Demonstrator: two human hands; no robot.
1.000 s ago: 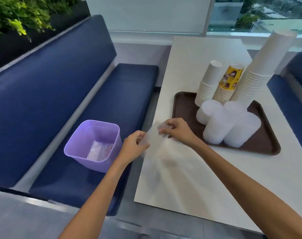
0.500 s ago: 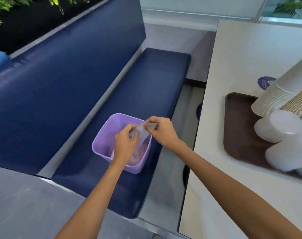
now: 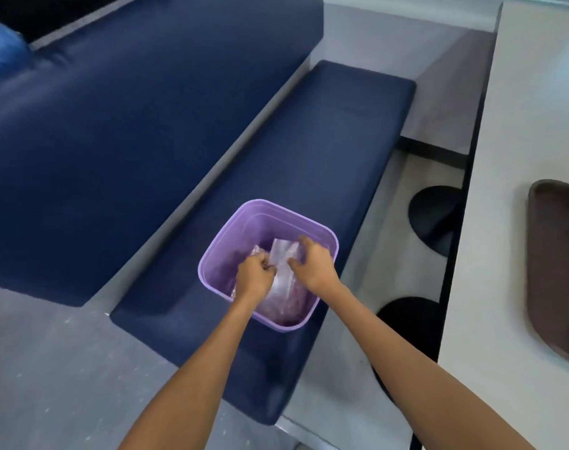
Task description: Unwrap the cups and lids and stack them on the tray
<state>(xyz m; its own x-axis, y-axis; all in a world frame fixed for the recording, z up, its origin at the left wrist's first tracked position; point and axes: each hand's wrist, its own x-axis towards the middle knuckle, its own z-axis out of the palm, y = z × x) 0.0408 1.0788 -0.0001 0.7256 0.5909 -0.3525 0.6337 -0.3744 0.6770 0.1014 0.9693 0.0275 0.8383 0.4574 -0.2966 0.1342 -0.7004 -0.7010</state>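
We hold clear wrap (image 3: 281, 259) in the purple bin (image 3: 219, 251) on the bench (image 3: 309, 141).
The bin sits near the bench's table-side edge, and more crinkly wrap lies on its bottom. Our left hand (image 3: 255, 278) curls its fingers on the wrap, and our right hand (image 3: 313, 267) pinches the wrap's top. Far right, the brown tray (image 3: 557, 254) lies on the white table (image 3: 520, 108).
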